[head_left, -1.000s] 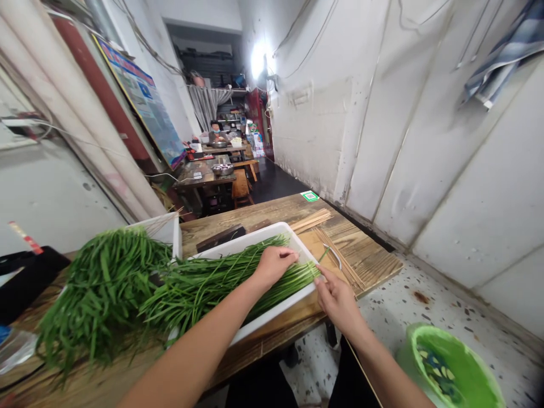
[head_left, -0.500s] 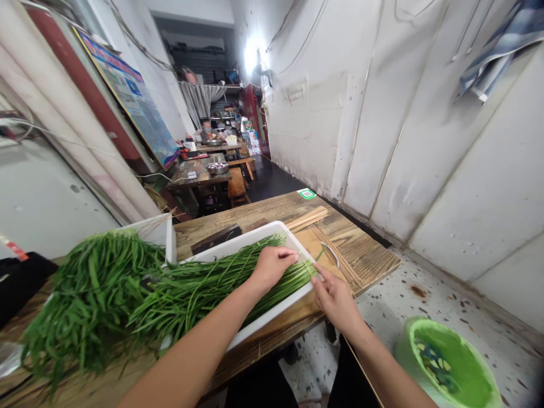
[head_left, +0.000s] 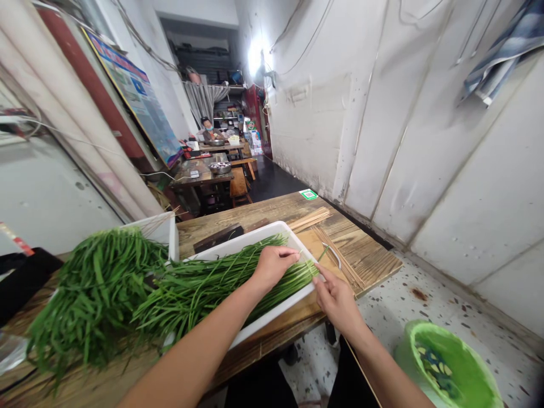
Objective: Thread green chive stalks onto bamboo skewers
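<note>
- Head view, landmark the white tray point(head_left: 293, 303) on the wooden table point(head_left: 365, 255); chives point(head_left: 204, 283) lie lengthwise inside it, cut ends gathered at its right corner.
- Left hand point(head_left: 274, 263) rests on the chives inside the tray's right end; fingers curled closed, thumb and forefinger nipping a few stalks.
- Right hand point(head_left: 338, 300) sits just outside the tray's right corner; fingers drawn together, tips touching the cut ends; what they pinch is hidden.
- Handling, as judged: chives light, limp, easily bruised; firmest hold near the cut ends, several stalks taken together.
- Bamboo skewers point(head_left: 317, 218) lie beyond the tray's far corner; loose greens point(head_left: 97, 289) heaped left of the tray; green bucket point(head_left: 450, 368) on the floor, right of the tray.
</note>
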### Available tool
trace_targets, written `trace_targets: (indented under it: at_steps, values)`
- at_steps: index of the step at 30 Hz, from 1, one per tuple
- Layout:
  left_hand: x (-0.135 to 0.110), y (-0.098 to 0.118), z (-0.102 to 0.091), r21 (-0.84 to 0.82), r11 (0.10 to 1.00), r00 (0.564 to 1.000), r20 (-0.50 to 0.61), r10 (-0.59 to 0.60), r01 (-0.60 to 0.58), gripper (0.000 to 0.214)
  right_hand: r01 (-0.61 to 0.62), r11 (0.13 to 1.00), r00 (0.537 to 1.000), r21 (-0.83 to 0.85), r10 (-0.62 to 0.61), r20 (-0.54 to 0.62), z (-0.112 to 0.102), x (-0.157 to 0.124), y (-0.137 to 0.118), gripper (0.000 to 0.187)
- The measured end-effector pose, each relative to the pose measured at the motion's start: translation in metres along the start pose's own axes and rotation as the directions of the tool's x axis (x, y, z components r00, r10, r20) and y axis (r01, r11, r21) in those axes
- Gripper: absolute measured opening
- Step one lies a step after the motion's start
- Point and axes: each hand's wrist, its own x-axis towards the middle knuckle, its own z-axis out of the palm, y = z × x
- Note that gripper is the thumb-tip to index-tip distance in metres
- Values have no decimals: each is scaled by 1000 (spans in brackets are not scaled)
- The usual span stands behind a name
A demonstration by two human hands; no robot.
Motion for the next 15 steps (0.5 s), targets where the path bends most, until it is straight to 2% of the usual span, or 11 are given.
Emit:
trace_targets:
  at_steps: [15]
  values:
    - [-1, 1, -1, 44, 999, 1000, 17, 23, -24, 17, -2, 1000, 1000, 16, 2, 6, 0, 0, 1, 49]
